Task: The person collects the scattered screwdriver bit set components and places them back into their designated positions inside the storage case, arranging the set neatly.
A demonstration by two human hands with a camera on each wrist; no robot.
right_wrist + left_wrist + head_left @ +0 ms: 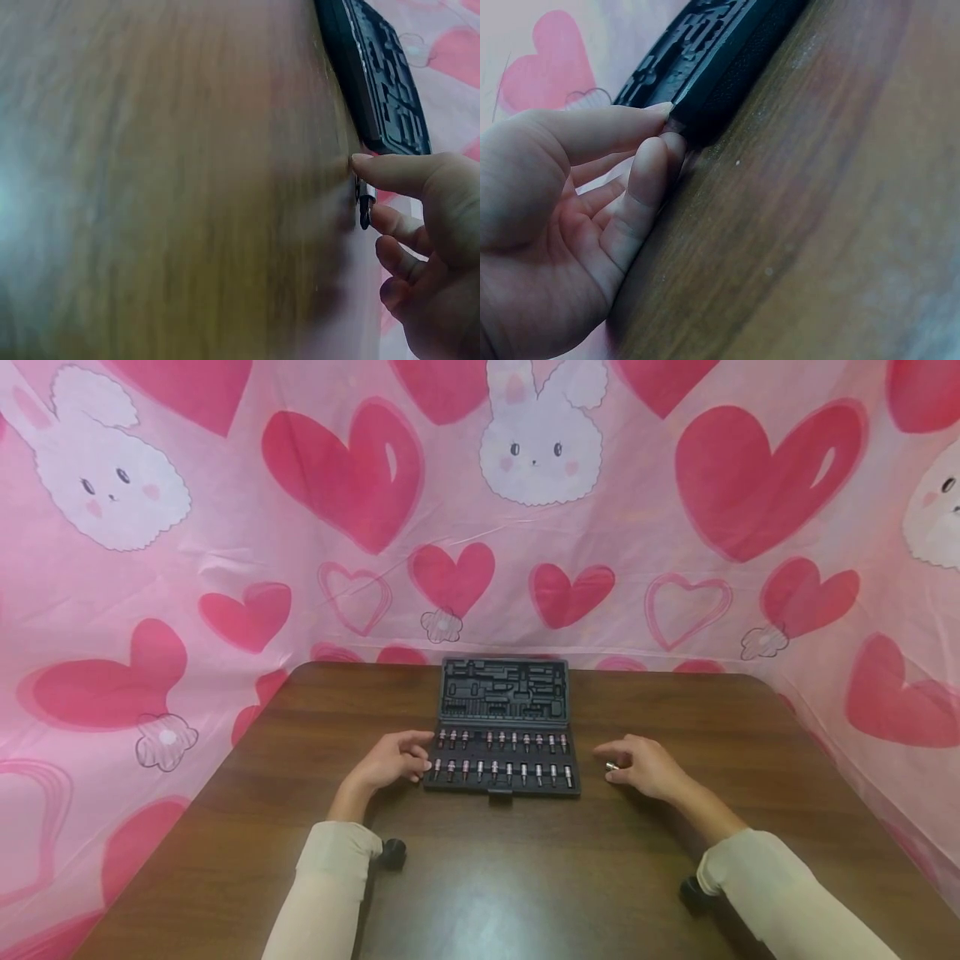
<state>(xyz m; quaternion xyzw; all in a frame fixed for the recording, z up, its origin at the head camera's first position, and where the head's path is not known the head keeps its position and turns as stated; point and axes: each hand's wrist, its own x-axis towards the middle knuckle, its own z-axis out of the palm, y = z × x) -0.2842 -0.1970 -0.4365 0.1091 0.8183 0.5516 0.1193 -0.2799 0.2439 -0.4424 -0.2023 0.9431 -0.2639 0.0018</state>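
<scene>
A black socket case [500,792] lies open on the table, its lid [504,692] raised at the back. Two rows of short metal bit sockets fill its base, with a gap in the back row left of the middle. My left hand [390,760] touches the case's left side; in the left wrist view the thumb [607,133] reaches its corner while other fingers are bent. To the right of the case, my right hand [645,767] pinches a bit socket [612,766], apart from the case. Its dark tip [365,216] points away from the thumb in the right wrist view.
The case stands toward the far side of a brown wooden table [480,877]. A pink cloth [517,527] with hearts and rabbits hangs behind and along both sides. Dark round devices show beside the left cuff [337,852] and right cuff [738,860].
</scene>
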